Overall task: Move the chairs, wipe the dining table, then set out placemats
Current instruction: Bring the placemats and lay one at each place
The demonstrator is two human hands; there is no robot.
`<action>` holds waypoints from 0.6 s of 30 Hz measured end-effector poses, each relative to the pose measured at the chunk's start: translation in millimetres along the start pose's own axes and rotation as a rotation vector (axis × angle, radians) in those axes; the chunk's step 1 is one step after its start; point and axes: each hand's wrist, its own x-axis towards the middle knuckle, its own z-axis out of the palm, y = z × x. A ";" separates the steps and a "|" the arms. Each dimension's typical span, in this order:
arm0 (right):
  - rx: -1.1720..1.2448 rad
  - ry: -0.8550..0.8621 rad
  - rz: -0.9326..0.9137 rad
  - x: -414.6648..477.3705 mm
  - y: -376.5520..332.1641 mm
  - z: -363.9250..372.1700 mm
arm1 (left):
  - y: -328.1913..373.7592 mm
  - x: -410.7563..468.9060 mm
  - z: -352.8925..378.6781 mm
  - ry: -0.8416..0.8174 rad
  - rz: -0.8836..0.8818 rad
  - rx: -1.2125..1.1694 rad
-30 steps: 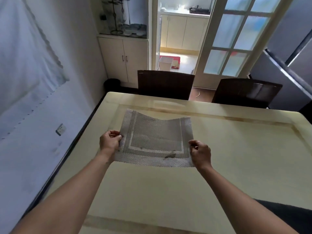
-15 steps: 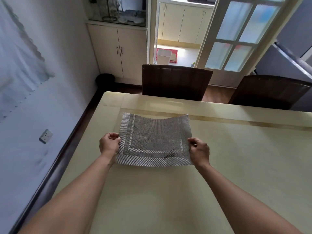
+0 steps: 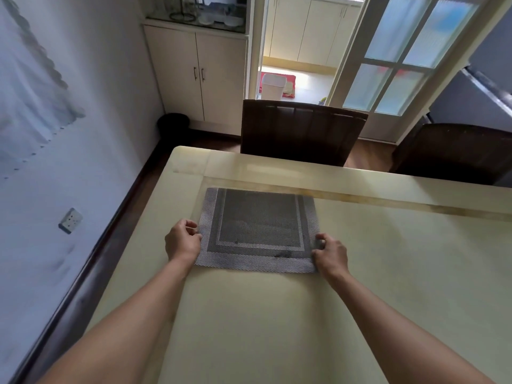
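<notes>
Nearest to us, two bare forearms reach out over the pale counter (image 3: 249, 328). The left grip (image 3: 182, 239) pinches the left edge of the mat (image 3: 257, 228) between thumb and curled fingers. The right grip (image 3: 331, 254) is clenched on the mat's near right corner.

The mat, a grey weave with a lighter border, lies flat on the far left part of the counter. Its far edge runs just beside the brown band (image 3: 388, 202) inlaid across the top. A dark smudge (image 3: 282, 254) sits near its near edge.

We judge the mat is laid and ready to be let go. The main risk is that fingers lifting unevenly drag one side, leaving it skewed against the band. The weave looks thin and flexible, so a corner pulled up on release could curl or ripple. The glossy counter may also let it slide if it is nudged. Whether the smudge is dirt or part of the pattern we cannot tell. If dirt, it would spoil a freshly wiped setting.

Beyond the far edge stand two dark chairs, the left chair (image 3: 302, 134) facing the mat and the right chair (image 3: 454, 151) further along. Behind them are a black bin (image 3: 173, 126), a cream cabinet (image 3: 199, 76) and a glazed door (image 3: 399, 56).

We can read no brand, label or writing anywhere. The wall socket (image 3: 70, 220) on the left shows none either.
</notes>
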 end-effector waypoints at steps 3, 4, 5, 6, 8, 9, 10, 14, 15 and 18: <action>-0.049 0.012 0.013 1.3 -1.1 4.4 | 0.0 4.8 2.5 0.006 0.020 0.010; -0.061 0.017 0.018 1.7 0.5 6.0 | -0.8 5.3 3.6 0.007 0.027 0.011; -0.069 0.025 0.021 1.6 1.6 6.8 | -1.2 5.0 4.3 0.008 0.037 0.012; -0.072 0.031 0.021 1.7 2.6 7.6 | -1.9 4.8 4.9 0.008 0.046 0.013; -0.071 0.039 0.018 3.0 2.4 8.9 | -2.3 5.5 5.6 0.011 0.056 0.018; -0.071 0.041 0.020 3.8 2.2 9.5 | -2.1 6.2 6.3 0.012 0.060 0.023; -0.071 0.045 0.020 4.1 2.0 9.9 | -1.7 6.8 7.0 0.015 0.061 0.026; -0.070 0.052 0.011 3.0 3.1 10.4 | 0.0 6.4 9.1 0.030 0.043 0.022; -0.071 0.055 0.008 2.7 3.3 10.1 | 0.4 5.9 9.6 0.031 0.040 0.022; -0.078 0.063 0.005 0.6 1.6 9.6 | 0.8 5.3 10.1 0.036 0.039 0.025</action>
